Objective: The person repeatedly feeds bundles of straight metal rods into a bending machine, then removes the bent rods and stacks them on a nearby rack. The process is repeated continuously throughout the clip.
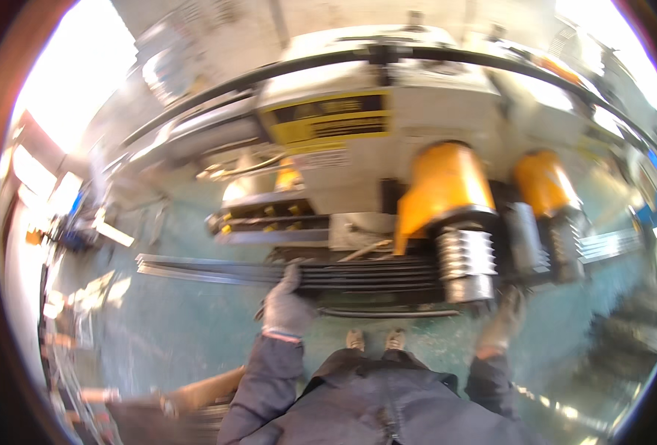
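A bundle of long, thin dark metal bars lies crosswise before me, its left end reaching out past the machine. My left hand, in a pale glove, is closed around the bundle's near side with the thumb over the top. To the right, my gloved right hand reaches up beside a ribbed metal shaft. Motion blurs its fingers, so I cannot tell whether they hold anything. One more dark bar runs along the near side, below the bundle.
Beyond the bars stands a pale machine with an orange cylindrical housing and a second orange housing. A dark rail crosses its top. A brown beam lies at lower left, a dark stack at right.
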A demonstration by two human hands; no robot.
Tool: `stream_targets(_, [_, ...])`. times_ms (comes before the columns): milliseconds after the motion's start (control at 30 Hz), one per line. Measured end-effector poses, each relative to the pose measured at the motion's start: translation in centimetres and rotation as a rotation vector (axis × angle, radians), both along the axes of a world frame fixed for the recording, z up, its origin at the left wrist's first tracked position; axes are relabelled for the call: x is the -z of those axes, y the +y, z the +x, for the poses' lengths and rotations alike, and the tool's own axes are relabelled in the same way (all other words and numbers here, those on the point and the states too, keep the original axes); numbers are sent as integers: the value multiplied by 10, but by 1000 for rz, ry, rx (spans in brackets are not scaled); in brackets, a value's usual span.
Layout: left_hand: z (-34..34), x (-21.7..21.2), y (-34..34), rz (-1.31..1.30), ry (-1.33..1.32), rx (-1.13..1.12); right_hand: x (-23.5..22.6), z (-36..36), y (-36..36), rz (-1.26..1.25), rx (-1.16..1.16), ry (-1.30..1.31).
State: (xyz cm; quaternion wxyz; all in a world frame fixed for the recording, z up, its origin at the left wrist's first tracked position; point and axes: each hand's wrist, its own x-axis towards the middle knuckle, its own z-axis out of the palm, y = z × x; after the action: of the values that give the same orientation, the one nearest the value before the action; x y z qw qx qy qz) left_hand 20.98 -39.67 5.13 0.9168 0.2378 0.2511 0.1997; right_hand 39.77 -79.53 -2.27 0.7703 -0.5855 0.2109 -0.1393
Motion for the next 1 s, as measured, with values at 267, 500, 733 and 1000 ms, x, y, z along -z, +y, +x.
stream_targets(267, [-77,-2,129,6,-35,-418,70,-69,-36,-215,-144,303])
stream_targets(500, [-200,8,362,-13,33,-623,184,-154,-48,-377,-241,346])
stream_targets(733, [-277,14,481,224,183,-709,221,-212,-60,-562,-297,683])
stream_targets(1000, [-288,17,474,339,166,-500,154,-227,-32,-722,-306,637])
